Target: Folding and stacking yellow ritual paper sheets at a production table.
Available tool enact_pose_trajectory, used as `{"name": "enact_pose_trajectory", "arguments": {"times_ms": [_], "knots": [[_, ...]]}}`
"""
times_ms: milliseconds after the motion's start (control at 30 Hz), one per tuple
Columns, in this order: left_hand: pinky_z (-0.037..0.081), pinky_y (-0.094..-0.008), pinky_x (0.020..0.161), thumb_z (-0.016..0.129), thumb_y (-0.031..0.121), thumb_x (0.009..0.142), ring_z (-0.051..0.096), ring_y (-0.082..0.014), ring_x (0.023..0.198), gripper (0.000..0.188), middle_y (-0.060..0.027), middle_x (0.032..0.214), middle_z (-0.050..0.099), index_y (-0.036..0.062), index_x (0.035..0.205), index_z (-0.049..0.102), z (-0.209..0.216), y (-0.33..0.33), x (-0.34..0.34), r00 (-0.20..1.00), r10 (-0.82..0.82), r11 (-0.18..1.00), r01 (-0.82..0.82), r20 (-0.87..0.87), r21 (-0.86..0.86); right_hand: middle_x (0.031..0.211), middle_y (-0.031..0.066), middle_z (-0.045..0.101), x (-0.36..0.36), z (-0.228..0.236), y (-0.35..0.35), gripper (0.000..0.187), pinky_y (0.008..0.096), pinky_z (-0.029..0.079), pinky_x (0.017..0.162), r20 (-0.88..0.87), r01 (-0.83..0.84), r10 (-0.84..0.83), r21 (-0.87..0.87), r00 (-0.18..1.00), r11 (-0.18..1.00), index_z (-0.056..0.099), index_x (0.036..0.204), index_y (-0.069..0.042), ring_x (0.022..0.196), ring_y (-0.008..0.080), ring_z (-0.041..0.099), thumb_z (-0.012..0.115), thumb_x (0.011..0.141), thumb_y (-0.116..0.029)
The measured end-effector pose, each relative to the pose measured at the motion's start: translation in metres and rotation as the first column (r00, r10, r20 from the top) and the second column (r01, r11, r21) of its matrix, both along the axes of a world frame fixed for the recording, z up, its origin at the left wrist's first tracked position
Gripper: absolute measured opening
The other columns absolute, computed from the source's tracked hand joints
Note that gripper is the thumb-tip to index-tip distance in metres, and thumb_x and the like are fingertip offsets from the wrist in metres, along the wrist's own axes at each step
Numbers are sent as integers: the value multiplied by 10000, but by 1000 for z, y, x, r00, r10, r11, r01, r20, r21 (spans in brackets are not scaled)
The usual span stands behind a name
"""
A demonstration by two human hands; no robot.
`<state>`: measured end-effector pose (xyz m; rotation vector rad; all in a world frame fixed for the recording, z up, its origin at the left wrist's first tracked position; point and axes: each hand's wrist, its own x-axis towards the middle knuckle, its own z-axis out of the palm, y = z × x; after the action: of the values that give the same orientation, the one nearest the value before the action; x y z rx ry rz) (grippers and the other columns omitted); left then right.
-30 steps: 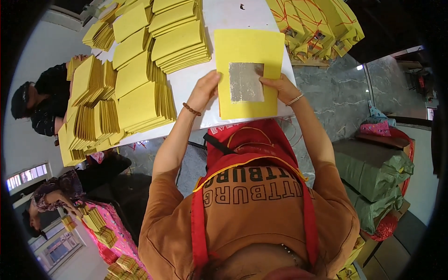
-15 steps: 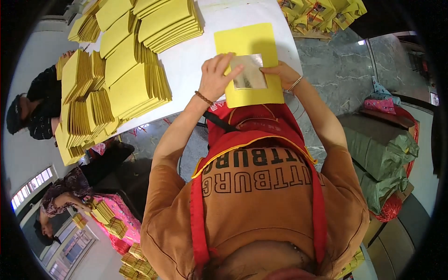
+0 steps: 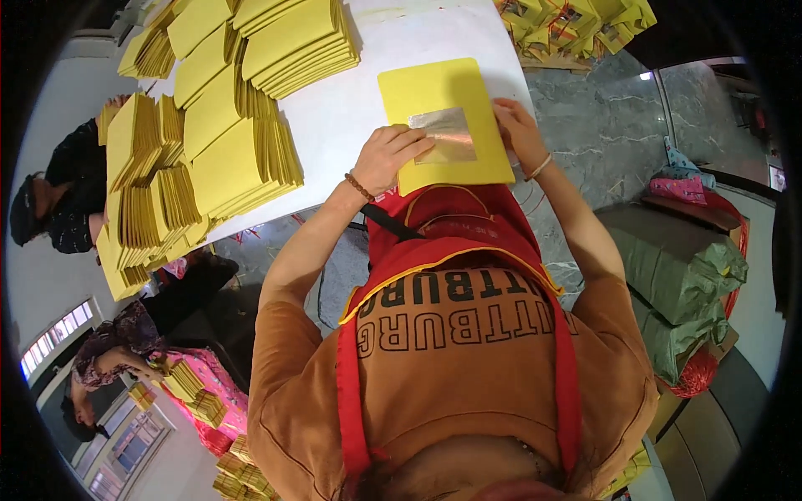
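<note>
A yellow paper sheet [image 3: 447, 83] lies before me at the table's near right corner, a square of shiny silvery foil [image 3: 455, 134] on its middle. Flat across the foil's left side rests my left hand [image 3: 388, 154], fingers stretched out and close together. My right hand [image 3: 520, 138] is at the sheet's right edge, its fingers loosely curved and slightly apart, off the foil. Whether any fingertip reaches under the paper is hidden. The sheet's near edge meets my red apron [image 3: 451, 225].
Several thick stacks of folded yellow paper [image 3: 242, 150] cover the left of the white table [image 3: 334, 108]. Yellow bundles [image 3: 576, 29] stand beyond on the right. Green wrapped packages [image 3: 668, 259] sit right of me. Two people [image 3: 75, 196] are at the left, one handling smaller yellow bundles.
The sheet's far edge and foil have come nearer me. My left hand has slid down the foil, its fingers closer together. My right hand has left the foil for the sheet's right edge.
</note>
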<state>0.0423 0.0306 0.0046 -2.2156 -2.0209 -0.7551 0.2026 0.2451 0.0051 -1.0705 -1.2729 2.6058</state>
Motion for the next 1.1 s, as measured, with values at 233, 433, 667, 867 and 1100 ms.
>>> {"name": "enact_pose_trajectory", "arguments": {"times_ms": [233,433,667,867,1100], "knots": [[403,-319,762,537,178,737,516,-204,900,321,-26,1012,574,124,1053,561,10,4,1,985,83,996,-78,149,-39,1085,117,543,22,1,0,279,326,411,826,-2,71,523,991,852,-111,548,1043,-83,950,283,542,557,764,-79],[444,-328,709,550,189,771,554,-230,823,204,-75,884,608,78,933,605,15,11,-5,897,243,966,-191,369,-173,917,83,602,13,-10,1,209,321,422,733,-2,-87,429,979,903,186,586,978,-74,830,247,564,571,775,-122],[461,-321,654,603,129,756,566,-246,750,122,-83,795,596,70,863,605,4,13,-5,910,193,980,-200,368,-19,835,84,604,9,-11,2,216,296,433,698,-83,-93,415,918,906,385,585,978,-46,715,215,565,584,777,-126],[463,-322,652,621,86,707,564,-251,745,192,-86,817,601,68,896,591,2,12,3,894,253,963,-268,369,-10,1036,107,537,11,-22,-5,362,281,429,800,-170,24,258,873,951,487,501,1095,-20,916,175,531,612,755,-77],[448,-352,612,558,91,688,549,-250,688,103,-95,696,567,61,785,574,11,34,37,893,367,919,-391,261,46,1146,98,459,12,4,-91,512,298,391,877,-253,305,-227,333,940,892,315,1242,-32,1028,188,475,569,806,-118]]}}
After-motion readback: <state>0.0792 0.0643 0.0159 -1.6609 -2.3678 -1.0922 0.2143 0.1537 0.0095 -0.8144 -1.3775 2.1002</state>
